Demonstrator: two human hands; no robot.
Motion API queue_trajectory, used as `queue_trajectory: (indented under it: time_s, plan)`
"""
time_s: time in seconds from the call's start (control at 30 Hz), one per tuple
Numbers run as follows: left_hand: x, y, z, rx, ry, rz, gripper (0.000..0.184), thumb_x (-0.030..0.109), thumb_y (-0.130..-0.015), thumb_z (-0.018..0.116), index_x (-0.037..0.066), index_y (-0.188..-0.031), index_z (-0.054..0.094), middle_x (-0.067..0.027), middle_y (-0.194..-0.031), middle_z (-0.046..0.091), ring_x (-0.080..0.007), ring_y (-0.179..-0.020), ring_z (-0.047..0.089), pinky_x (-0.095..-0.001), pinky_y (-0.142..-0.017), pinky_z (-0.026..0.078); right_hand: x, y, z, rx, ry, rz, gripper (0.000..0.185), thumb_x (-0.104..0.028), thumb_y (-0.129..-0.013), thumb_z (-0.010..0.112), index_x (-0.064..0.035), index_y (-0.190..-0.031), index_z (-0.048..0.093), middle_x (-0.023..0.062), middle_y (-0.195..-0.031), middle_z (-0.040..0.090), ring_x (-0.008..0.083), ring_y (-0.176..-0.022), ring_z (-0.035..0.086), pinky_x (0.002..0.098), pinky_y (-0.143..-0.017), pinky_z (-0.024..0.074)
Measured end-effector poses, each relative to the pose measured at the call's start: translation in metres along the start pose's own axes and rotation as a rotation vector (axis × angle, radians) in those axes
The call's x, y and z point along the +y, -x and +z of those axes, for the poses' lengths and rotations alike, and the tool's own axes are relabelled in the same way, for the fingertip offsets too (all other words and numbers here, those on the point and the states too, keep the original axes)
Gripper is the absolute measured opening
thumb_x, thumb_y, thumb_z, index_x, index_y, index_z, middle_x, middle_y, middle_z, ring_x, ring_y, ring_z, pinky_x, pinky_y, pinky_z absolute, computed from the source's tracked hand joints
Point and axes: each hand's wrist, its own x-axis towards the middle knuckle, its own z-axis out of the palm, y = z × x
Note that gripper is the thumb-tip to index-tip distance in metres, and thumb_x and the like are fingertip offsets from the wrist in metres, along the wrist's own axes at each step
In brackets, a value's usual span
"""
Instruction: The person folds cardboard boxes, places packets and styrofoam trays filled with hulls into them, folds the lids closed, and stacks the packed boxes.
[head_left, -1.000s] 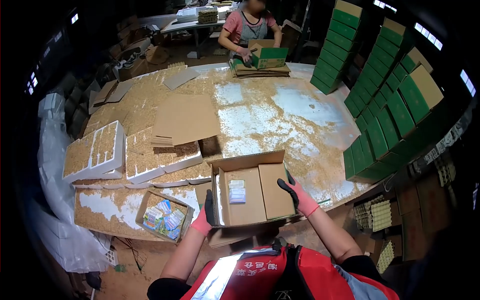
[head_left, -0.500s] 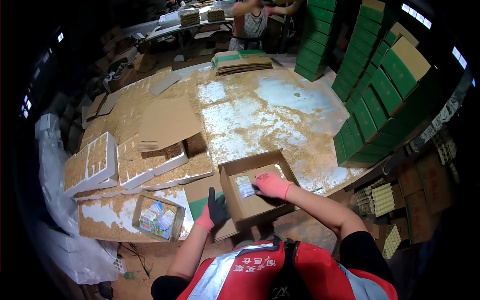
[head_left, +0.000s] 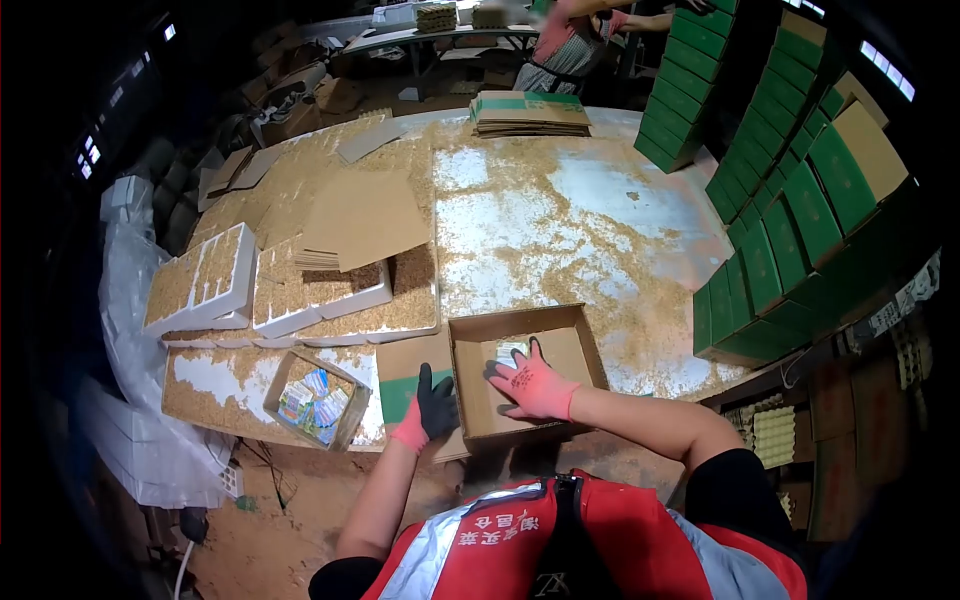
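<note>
An open cardboard box stands at the near edge of the table. Inside it my right hand, in a pink and black glove, lies with spread fingers over the box floor, touching or just above a small stack of printed cards, which it partly covers. My left hand, gloved alike, rests beside the box's left wall with its fingers apart, over a flat green and brown cardboard sheet. Further left is a small box holding colourful printed cards.
White foam trays with brown granules and flat cardboard lie on the left of the table. Tall stacks of green boxes line the right. A co-worker stands behind folded green cartons.
My right hand has moved from the box's right side into it, over the cards. My left hand has let go of the box's left side. The co-worker has moved right, towards the green stacks.
</note>
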Motion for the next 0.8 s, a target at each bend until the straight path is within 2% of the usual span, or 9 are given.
queue_trajectory:
  time_s: [0.23,0.3,0.4,0.5,0.53,0.57,0.63,0.73,0.8]
  plan:
    - [0.005,0.023,0.042,0.168,-0.113,0.023,0.069,0.068,-0.085,0.056,0.013,-0.126,0.052,-0.0051,-0.119,0.057,-0.0186,-0.1,0.055,-0.0354,-0.084,0.047,0.019,0.028,-0.019,0.015,-0.109,-0.056,0.062,-0.051,-0.085,0.06,-0.0141,-0.134,0.049,0.0128,-0.14,0.045,0.0378,-0.127,0.043,0.0627,-0.102,0.0317]
    - [-0.01,0.009,0.029,0.124,-0.004,0.048,0.046,0.051,-0.095,0.054,0.013,-0.122,0.058,-0.0026,-0.113,0.061,-0.0164,-0.095,0.057,-0.0309,-0.081,0.048,0.043,0.046,-0.031,0.483,-0.352,0.014,0.048,-0.039,-0.086,0.064,-0.0127,-0.125,0.056,0.014,-0.137,0.048,0.0368,-0.125,0.047,0.051,-0.102,0.0392]
    - [-0.037,-0.008,0.005,0.17,-0.209,0.146,0.039,0.037,-0.098,0.055,0.008,-0.123,0.058,-0.0028,-0.113,0.063,-0.0185,-0.097,0.06,-0.0317,-0.083,0.05,0.14,0.102,-0.012,0.904,-0.884,0.569,0.036,-0.019,-0.086,0.067,-0.0036,-0.118,0.059,0.012,-0.121,0.058,0.0255,-0.106,0.06,0.034,-0.092,0.0476]
    - [-0.034,-0.011,0.055,0.31,-0.902,0.467,0.055,0.029,-0.087,0.07,-0.002,-0.128,0.05,-0.0106,-0.115,0.063,-0.0218,-0.1,0.061,-0.0361,-0.085,0.053,0.164,0.117,0.119,0.236,-1.512,0.577,0.069,-0.038,-0.09,0.064,-0.0038,-0.144,0.04,0.0153,-0.139,0.049,0.0223,-0.118,0.053,0.0333,-0.098,0.0441]
    - [-0.033,-0.003,0.088,0.45,-0.901,0.495,0.063,0.028,-0.083,0.075,-0.003,-0.13,0.047,-0.0139,-0.115,0.063,-0.0229,-0.099,0.061,-0.0367,-0.085,0.053,0.142,0.102,0.163,0.261,-1.496,0.369,0.078,-0.043,-0.089,0.064,-0.0043,-0.148,0.033,0.018,-0.142,0.047,0.0245,-0.122,0.051,0.0335,-0.101,0.041]
    - [-0.031,0.0,0.106,0.503,-0.811,0.432,0.074,0.026,-0.076,0.082,-0.007,-0.13,0.044,-0.0193,-0.115,0.061,-0.0245,-0.1,0.06,-0.0365,-0.087,0.052,0.089,0.09,0.148,0.345,-1.782,0.501,0.078,-0.044,-0.09,0.062,-0.0046,-0.149,0.029,0.0179,-0.138,0.051,0.0243,-0.124,0.049,0.0339,-0.105,0.0375]
    - [-0.042,-0.004,0.09,0.564,-0.896,0.542,0.071,0.024,-0.078,0.081,-0.008,-0.129,0.043,-0.0189,-0.115,0.061,-0.0235,-0.099,0.061,-0.0355,-0.086,0.053,0.076,0.072,0.152,0.442,-1.808,0.555,0.065,-0.029,-0.094,0.062,-0.0052,-0.146,0.03,0.0109,-0.126,0.058,0.0165,-0.105,0.058,0.0323,-0.088,0.0515]
    - [-0.034,0.016,0.106,0.303,-0.677,0.627,0.055,0.015,-0.086,0.073,-0.005,-0.13,0.046,-0.0175,-0.117,0.06,-0.0239,-0.099,0.062,-0.0379,-0.085,0.055,0.048,0.081,0.1,0.516,-1.604,0.716,0.097,-0.051,-0.084,0.067,0.0037,-0.147,0.019,0.0259,-0.123,0.058,0.0316,-0.112,0.059,0.0383,-0.093,0.0484]
    - [-0.036,0.004,0.083,-0.058,-0.269,0.208,0.057,0.036,-0.095,0.058,-0.001,-0.137,0.044,-0.0131,-0.132,0.055,-0.0284,-0.115,0.056,-0.0414,-0.103,0.043,0.037,0.077,0.084,0.716,-1.273,0.79,0.094,-0.054,-0.078,0.071,0.0003,-0.145,0.033,0.0289,-0.133,0.049,0.0355,-0.123,0.05,0.0388,-0.102,0.041]
